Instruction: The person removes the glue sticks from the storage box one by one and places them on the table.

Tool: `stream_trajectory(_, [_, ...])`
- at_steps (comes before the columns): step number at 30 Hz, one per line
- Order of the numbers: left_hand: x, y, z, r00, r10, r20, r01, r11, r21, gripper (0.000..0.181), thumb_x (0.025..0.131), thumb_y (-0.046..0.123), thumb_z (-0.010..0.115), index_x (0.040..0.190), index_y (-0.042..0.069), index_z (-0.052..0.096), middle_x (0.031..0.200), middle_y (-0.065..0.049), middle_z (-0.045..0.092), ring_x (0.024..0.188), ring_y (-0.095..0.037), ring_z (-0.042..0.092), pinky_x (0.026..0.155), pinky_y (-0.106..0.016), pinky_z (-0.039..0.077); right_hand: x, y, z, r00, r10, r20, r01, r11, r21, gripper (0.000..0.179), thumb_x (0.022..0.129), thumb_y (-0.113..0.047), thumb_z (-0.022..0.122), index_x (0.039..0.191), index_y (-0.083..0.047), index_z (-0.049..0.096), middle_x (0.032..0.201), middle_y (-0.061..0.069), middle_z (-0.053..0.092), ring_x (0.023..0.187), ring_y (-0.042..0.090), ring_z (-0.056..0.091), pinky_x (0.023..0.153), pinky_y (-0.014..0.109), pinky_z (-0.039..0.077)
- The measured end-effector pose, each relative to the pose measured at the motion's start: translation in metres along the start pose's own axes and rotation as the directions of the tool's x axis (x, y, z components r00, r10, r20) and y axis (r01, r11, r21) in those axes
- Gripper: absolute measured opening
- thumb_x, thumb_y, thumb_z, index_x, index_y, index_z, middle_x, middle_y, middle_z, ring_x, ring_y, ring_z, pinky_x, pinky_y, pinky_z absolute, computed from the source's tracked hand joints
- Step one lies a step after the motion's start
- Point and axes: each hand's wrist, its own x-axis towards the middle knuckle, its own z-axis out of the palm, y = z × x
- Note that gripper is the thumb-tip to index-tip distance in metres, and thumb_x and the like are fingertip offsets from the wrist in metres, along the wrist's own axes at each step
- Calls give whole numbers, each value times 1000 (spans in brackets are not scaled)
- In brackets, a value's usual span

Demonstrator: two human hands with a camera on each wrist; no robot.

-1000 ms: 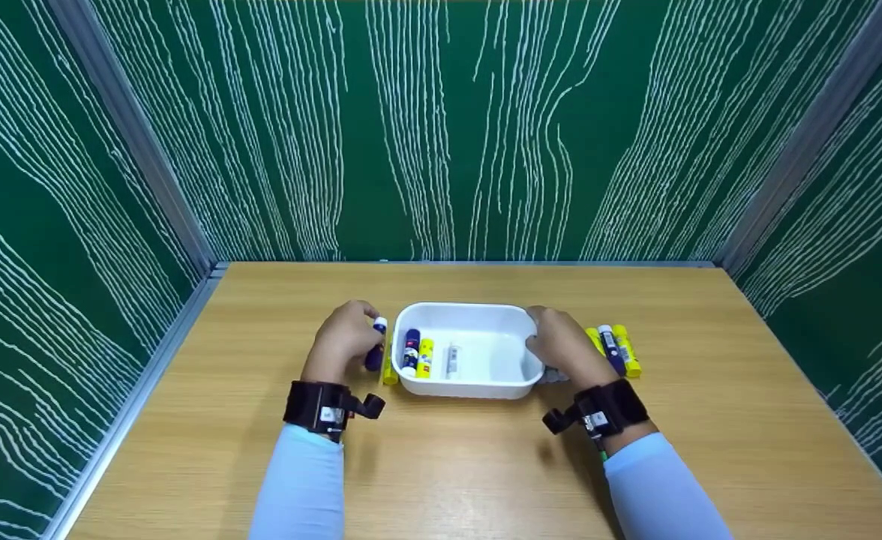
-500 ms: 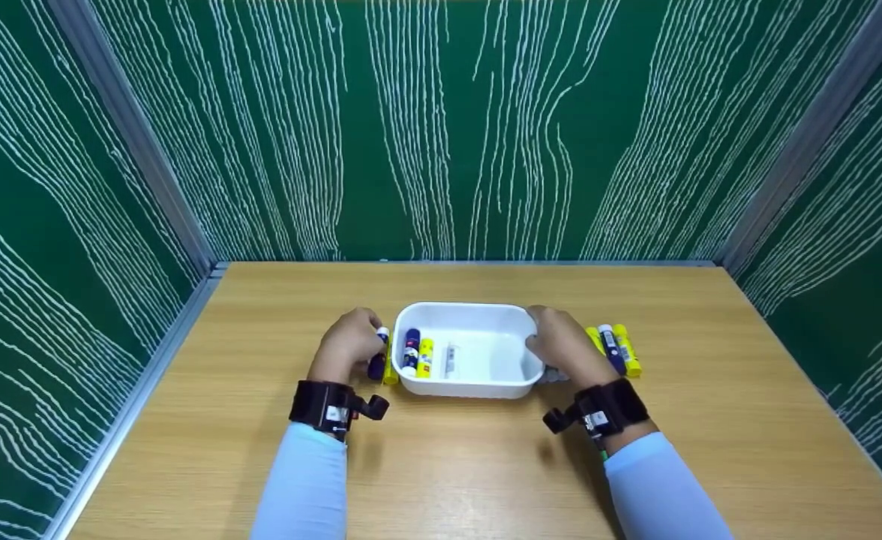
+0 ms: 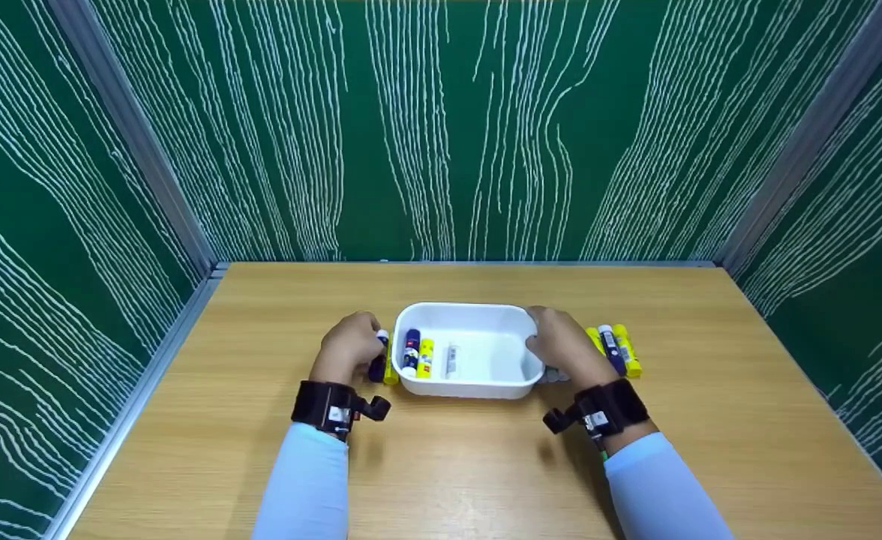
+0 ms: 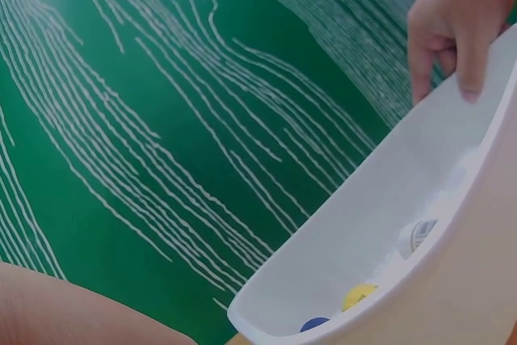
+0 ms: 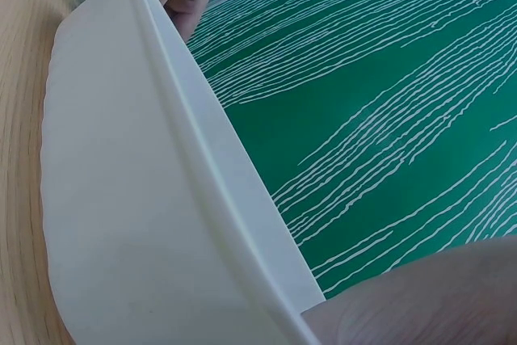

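Note:
My left hand [image 3: 351, 346] is at the left of a white plastic tub [image 3: 465, 390], its fingers around a dark blue glue stick [image 3: 377, 366] with a white cap. Between that stick and the tub wall lies a yellow glue stick [image 3: 391, 369]. On the opposite side, my right hand [image 3: 565, 343] grips the tub's right rim; the left wrist view shows its thumb [image 4: 471, 70] over the inside wall. Inside the tub, a dark blue glue stick [image 3: 411, 351] and a yellow glue stick [image 3: 425, 358] lie side by side at the left. The left fingertips are mostly hidden.
Right of the right hand lie a yellow glue stick [image 3: 595, 339], a dark blue one [image 3: 610, 346] with a white cap and another yellow one [image 3: 627, 351]. Small grey objects [image 3: 553, 375] show below that hand. Green panels [image 3: 456, 187] with white lines surround the wooden table [image 3: 456, 465].
The left hand has moved slightly right and toward the person, bringing the dark blue glue stick up beside the yellow one. The right hand and the tub have stayed in place.

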Motion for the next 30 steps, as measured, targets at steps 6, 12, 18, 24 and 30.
stream_trajectory(6, [0, 1, -1, 1000, -8, 5, 8, 1000, -6, 45, 108, 7, 63, 153, 3, 65, 140, -18, 72, 110, -33, 70, 76, -34, 56, 1, 0, 0, 1000, 23, 12, -23, 1000, 2, 63, 109, 1, 64, 170, -1, 48, 164, 28, 61, 130, 36, 69, 122, 61, 54])
stream_trajectory(12, [-1, 3, -1, 1000, -26, 13, 27, 1000, -4, 44, 109, 7, 64, 153, 3, 65, 142, -19, 72, 113, -34, 69, 80, -36, 58, 1, 1, 0, 1000, 18, 15, -18, 1000, 1, 64, 109, 1, 64, 170, -1, 47, 163, 29, 62, 127, 35, 70, 120, 60, 56])
stream_trajectory(18, [-1, 4, -2, 999, -1, -43, 3, 999, 44, 45, 109, 13, 65, 153, 1, 65, 146, -19, 72, 118, -35, 69, 97, -43, 58, 1, 0, 0, 999, 26, 19, -26, 1000, -4, 65, 109, 0, 63, 171, -2, 46, 164, 28, 61, 127, 35, 70, 120, 60, 57])
stream_trajectory(24, [-5, 20, -4, 981, 45, -191, -35, 998, 55, 43, 112, 18, 62, 152, 4, 67, 152, -18, 71, 137, -37, 68, 117, -56, 56, 1, 0, -1, 999, 28, 22, -28, 1000, -1, 65, 110, 0, 62, 172, -2, 45, 165, 27, 60, 127, 35, 70, 119, 59, 58])
stream_trajectory(30, [-17, 49, 8, 952, 152, -266, -146, 988, 39, 39, 111, 20, 64, 147, 7, 72, 149, -16, 74, 137, -37, 69, 117, -55, 57, 2, 1, 1, 1000, 11, 11, -11, 1000, -18, 64, 109, -1, 63, 171, 1, 46, 164, 29, 60, 127, 35, 70, 117, 58, 59])
